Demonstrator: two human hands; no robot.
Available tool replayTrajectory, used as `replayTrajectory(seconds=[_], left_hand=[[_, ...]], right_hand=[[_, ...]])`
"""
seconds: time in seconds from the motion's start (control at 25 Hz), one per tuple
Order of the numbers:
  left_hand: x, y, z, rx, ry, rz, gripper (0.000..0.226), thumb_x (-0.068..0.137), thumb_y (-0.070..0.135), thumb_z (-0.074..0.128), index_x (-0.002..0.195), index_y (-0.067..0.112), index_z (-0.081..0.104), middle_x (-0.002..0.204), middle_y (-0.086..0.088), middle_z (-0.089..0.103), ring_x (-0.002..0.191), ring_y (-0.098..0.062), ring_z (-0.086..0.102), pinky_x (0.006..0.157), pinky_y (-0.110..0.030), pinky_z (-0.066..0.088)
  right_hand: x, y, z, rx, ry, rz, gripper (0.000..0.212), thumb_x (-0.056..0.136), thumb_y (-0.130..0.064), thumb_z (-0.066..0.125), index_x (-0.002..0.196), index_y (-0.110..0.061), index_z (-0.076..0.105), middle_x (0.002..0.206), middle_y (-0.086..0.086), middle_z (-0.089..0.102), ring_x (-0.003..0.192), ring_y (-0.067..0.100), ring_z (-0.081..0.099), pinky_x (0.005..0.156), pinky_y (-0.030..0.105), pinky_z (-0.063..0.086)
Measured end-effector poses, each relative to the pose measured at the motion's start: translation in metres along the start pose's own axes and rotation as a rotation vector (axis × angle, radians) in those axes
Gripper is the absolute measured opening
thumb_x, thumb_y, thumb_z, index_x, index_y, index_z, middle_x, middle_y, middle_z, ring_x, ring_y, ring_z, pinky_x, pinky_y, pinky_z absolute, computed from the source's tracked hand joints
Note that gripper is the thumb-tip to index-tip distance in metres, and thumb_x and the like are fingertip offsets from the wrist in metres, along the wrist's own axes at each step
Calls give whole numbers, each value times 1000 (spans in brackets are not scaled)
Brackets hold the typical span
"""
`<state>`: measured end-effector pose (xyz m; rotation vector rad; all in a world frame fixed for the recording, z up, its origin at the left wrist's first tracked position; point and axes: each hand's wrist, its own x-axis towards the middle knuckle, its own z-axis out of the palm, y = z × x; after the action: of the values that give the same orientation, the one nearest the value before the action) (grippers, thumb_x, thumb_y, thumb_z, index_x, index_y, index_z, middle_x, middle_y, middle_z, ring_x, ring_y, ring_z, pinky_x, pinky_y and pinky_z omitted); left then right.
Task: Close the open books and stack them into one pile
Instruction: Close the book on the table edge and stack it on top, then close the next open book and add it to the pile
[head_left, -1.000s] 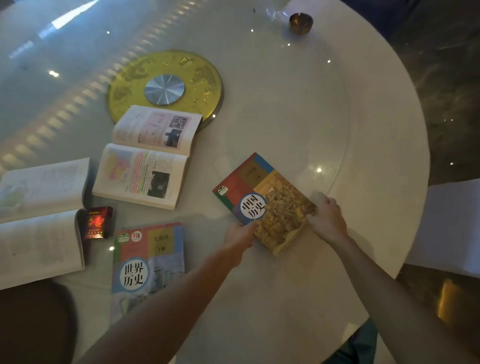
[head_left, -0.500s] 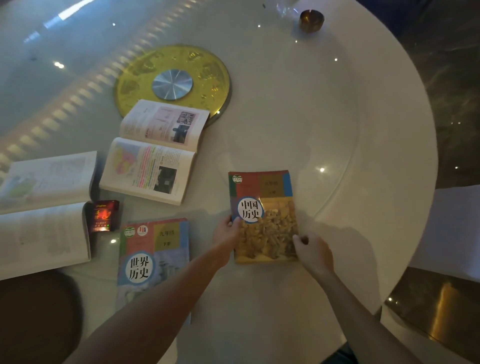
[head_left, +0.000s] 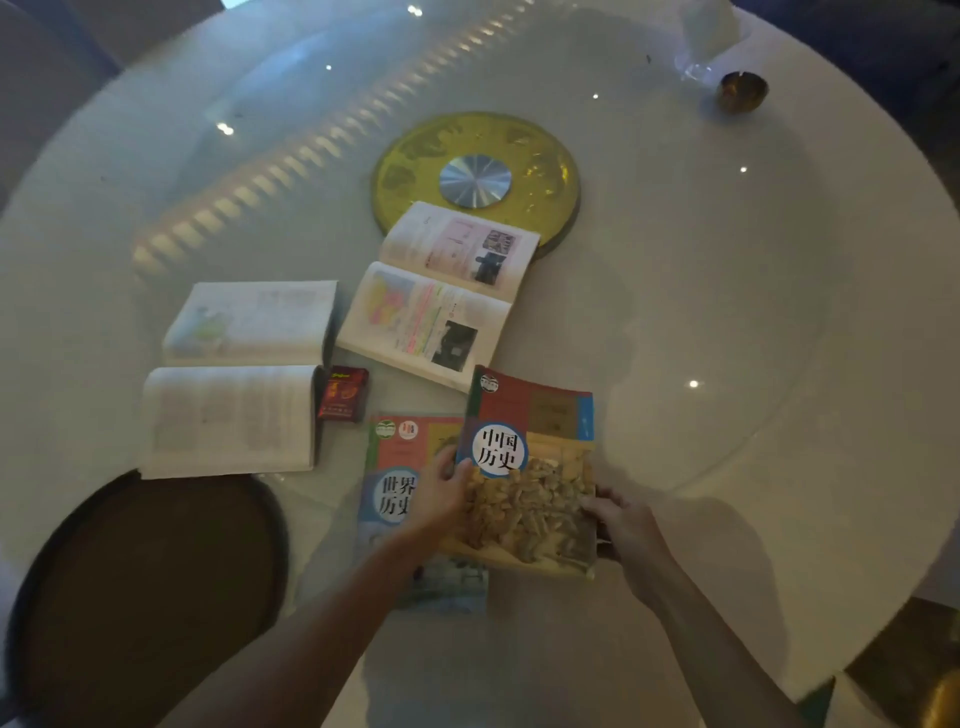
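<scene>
Closed red-and-tan history textbook w/ a white circle title (head_left: 530, 467) sits near centre of the round white glass-topped table (head_left: 753, 291), held by both hands. Left hand (head_left: 441, 499) grips its left edge, fingers curled narrow over the cover beside the circle. Right hand (head_left: 623, 525) clamps the near-right edge, thumb on the cover, other fingers hidden under the book.

This book overlaps the right part of a second closed textbook, pink-and-blue cover w/ a white circle title (head_left: 395, 483), lying flat just left of it. Can't tell whether the held book rests on that one or hangs a bit above it. Its far-left corner is just beside the near corner of an open book.

Two books are open. One w/ colourful pages, maps and photos (head_left: 441, 296) lies far of the closed pair, its far page over the rim of a round gold disc w/ a silver centre (head_left: 475, 176). The other, a thick open book w/ pale text pages (head_left: 239, 374), lies to the left, well apart from the hands.

Small red packet (head_left: 344, 393) stands between the thick open book and the pink-and-blue one. Dark round chair seat (head_left: 145, 587) at near left. Small brass-coloured bowl (head_left: 742, 91) at far right, next to a clear glass (head_left: 706, 41).
</scene>
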<state>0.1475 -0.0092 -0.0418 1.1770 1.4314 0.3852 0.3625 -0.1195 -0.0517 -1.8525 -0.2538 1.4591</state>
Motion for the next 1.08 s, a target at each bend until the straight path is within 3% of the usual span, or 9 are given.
replayTrajectory(seconds=[0.12, 0.2, 0.36, 0.44, 0.52, 0.72, 0.8, 0.96, 1.08], left_hand=[[-12, -33, -47, 27, 87, 0, 22, 104, 19, 51, 120, 26, 63, 116, -1, 71, 110, -22, 66, 89, -39, 53], [-22, -50, -71, 16, 117, -32, 21, 103, 20, 52, 114, 35, 62, 109, 1, 73, 101, -15, 68, 89, -41, 56], [-30, -78, -101, 95, 206, -74, 18, 97, 19, 62, 111, 27, 70, 89, 3, 70, 85, -13, 66, 81, -45, 57], [-29, -85, -110, 194, 210, -54, 29, 94, 20, 66, 122, 21, 70, 93, 2, 74, 87, -15, 68, 77, -39, 58], [-26, -90, -116, 271, 194, -24, 36, 93, 23, 66, 129, 23, 67, 100, 2, 76, 89, -14, 69, 76, -35, 58], [-23, -95, -125, 503, 191, 27, 36, 94, 31, 65, 128, 19, 64, 110, 1, 53, 93, -11, 56, 80, -24, 51], [-20, -94, -133, 567, 159, 40, 38, 94, 35, 65, 129, 20, 63, 114, 0, 56, 94, -10, 56, 79, -23, 49], [13, -67, -149, 476, 102, 96, 37, 93, 36, 65, 126, 19, 63, 116, -1, 64, 93, -10, 64, 76, -24, 55], [60, -17, -163, 430, 79, 188, 39, 92, 33, 68, 126, 16, 62, 115, -3, 62, 94, -13, 64, 82, -29, 58]], right_hand=[[-7, 5, 48, -127, -48, -28, 12, 95, -7, 64, 99, -7, 75, 85, 7, 79, 68, 19, 74, 59, 34, 58], [-14, 11, 78, -208, -72, -47, 12, 98, -10, 63, 101, -7, 74, 91, 6, 79, 75, 19, 74, 60, 33, 58], [-15, 30, 117, -387, -33, -87, 12, 97, -17, 63, 95, -8, 72, 93, 13, 77, 84, 27, 75, 67, 46, 61], [-17, 38, 130, -479, 36, -142, 9, 93, -18, 64, 94, -9, 68, 88, 14, 74, 79, 26, 72, 69, 52, 59], [-20, 39, 138, -579, 93, -204, 10, 93, -15, 62, 102, -18, 64, 90, 3, 72, 80, 19, 70, 71, 48, 58], [-26, 36, 152, -808, 172, -261, 23, 93, -21, 58, 116, -24, 60, 100, 0, 71, 90, 22, 67, 76, 43, 59], [-26, 35, 156, -864, 179, -249, 31, 94, -25, 55, 125, -29, 59, 101, -1, 72, 91, 21, 68, 74, 38, 59], [-13, 7, 155, -850, 261, -215, 23, 97, -29, 55, 117, -20, 64, 90, -5, 66, 78, 13, 62, 60, 30, 48], [12, -41, 154, -608, 268, -223, 22, 100, -23, 60, 119, -11, 63, 103, -1, 64, 87, 10, 58, 68, 27, 46]])
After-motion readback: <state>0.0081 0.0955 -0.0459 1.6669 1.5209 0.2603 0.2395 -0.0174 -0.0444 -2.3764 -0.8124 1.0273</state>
